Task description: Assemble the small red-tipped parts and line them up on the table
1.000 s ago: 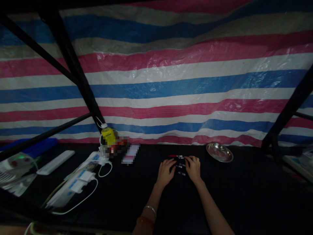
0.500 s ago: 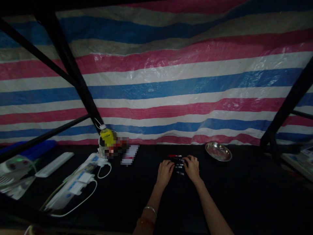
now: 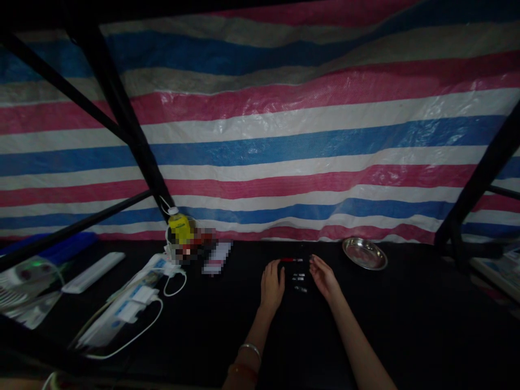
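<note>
Both my hands rest on a black table [image 3: 365,336]. My left hand [image 3: 272,281] lies flat with its fingers stretched forward, holding nothing. My right hand [image 3: 320,275] is turned on its edge, fingers extended and apart, also holding nothing. Between the two hands lie several small dark parts with pale markings [image 3: 299,281]. Just beyond them lies a thin red-tipped stick-like item [image 3: 291,260].
A shallow metal dish [image 3: 364,253] sits at the back right. At the left are a yellow bottle [image 3: 179,226], white power strips with cables [image 3: 130,303] and a long white bar [image 3: 93,272]. A striped tarpaulin [image 3: 284,135] hangs behind, crossed by black frame bars [image 3: 122,114].
My hands have drawn apart from the small parts. The right hand has turned onto its edge and opened; the left hand has slid a little left and flattened.
</note>
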Motion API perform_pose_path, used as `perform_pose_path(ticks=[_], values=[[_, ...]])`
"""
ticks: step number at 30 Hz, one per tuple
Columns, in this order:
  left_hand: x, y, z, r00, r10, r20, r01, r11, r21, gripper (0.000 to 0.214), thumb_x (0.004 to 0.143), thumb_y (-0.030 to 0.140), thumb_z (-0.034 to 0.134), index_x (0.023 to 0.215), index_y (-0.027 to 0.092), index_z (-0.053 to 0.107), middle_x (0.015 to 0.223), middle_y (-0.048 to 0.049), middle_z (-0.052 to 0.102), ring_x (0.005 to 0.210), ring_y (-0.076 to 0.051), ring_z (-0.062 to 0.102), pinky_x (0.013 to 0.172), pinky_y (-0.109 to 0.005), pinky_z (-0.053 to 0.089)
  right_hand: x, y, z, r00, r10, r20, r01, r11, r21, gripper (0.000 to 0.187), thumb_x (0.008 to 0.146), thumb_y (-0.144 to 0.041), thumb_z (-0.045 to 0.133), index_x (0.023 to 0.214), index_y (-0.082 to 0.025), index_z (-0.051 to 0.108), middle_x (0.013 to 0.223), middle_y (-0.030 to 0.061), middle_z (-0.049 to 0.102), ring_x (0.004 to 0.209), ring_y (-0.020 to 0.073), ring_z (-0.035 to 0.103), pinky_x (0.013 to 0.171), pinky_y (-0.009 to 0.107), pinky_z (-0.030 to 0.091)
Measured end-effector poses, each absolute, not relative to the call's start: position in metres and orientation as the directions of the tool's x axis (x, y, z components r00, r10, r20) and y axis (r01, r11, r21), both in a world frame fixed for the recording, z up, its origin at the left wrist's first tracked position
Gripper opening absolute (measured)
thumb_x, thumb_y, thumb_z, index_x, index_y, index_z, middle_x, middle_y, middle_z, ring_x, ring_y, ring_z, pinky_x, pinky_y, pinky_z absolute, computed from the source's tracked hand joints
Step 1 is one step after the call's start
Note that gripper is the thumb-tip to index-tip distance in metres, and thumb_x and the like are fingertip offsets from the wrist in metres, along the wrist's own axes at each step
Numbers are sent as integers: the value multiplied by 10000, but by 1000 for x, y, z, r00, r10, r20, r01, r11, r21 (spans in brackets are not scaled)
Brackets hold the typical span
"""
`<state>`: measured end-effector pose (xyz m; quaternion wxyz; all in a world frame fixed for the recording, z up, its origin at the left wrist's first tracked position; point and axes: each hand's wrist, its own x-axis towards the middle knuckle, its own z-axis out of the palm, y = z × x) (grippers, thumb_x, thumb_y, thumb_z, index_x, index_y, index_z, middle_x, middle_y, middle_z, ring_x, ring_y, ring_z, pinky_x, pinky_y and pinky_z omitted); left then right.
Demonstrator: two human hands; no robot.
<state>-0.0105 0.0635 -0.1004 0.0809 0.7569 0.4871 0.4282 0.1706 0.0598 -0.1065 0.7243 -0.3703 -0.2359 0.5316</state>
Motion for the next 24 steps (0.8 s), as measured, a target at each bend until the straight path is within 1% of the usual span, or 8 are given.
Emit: perform_pose_path(ticks=[3,5,7,10,14,18,21,24], values=[[-11,64,-101,142,805,577,644,-517,563,314,910,281,370,1200,191,449,1142,-102,556,1082,-205,528,918,-391,442,173,58,-106,262,959,-107,-700,112,-705,201,600,-277,724,769,-201,647,663,4,627,523,97,521,482,226,428],[-11,64,-102,127,807,576,635,-513,578,337,907,295,377,1223,188,429,1147,-112,554,1066,-210,542,901,-392,454,173,57,-105,227,966,-122,-720,83,-689,164,617,-275,716,738,-201,634,640,2,616,485,91,494,428,217,400],[-11,63,-102,113,812,573,628,-505,592,360,903,309,390,1239,182,411,1154,-120,549,1047,-211,554,889,-391,461,172,57,-103,196,970,-143,-731,47,-681,177,608,-282,730,719,-192,627,620,-3,603,449,76,455,389,204,361],[-12,61,-101,107,814,571,618,-504,603,397,899,323,405,1269,182,380,1171,-122,537,1035,-202,557,887,-378,460,167,56,-101,145,977,-157,-694,-13,-720,226,584,-301,755,718,-169,629,599,-15,585,413,46,396,363,185,303],[-12,59,-97,148,803,577,606,-535,589,433,893,331,422,1299,195,356,1180,-111,536,994,-180,569,875,-342,465,161,52,-97,79,984,-157,-611,-77,-788,269,565,-335,772,708,-151,636,574,-21,572,387,22,339,343,177,198],[-12,58,-95,195,801,566,604,-553,574,380,897,331,411,1258,213,416,1100,-85,580,912,-167,588,849,-338,476,157,48,-94,20,987,-162,-568,-122,-814,289,547,-355,782,667,-144,627,526,-31,538,366,13,291,349,188,136],[-13,58,-95,222,800,557,600,-563,569,326,904,327,391,1199,211,468,1016,-70,607,878,-167,592,833,-341,480,156,46,-93,-1,988,-152,-542,-129,-830,323,539,-367,790,709,-135,642,480,-55,481,360,5,256,358,190,110],[-13,59,-96,226,793,566,596,-573,563,306,891,339,418,1154,200,490,1006,-69,613,864,-172,590,821,-346,482,156,45,-92,-10,991,-136,-521,-122,-845,352,548,-381,788,758,-128,661,426,-83,399,361,7,237,366,192,107]])
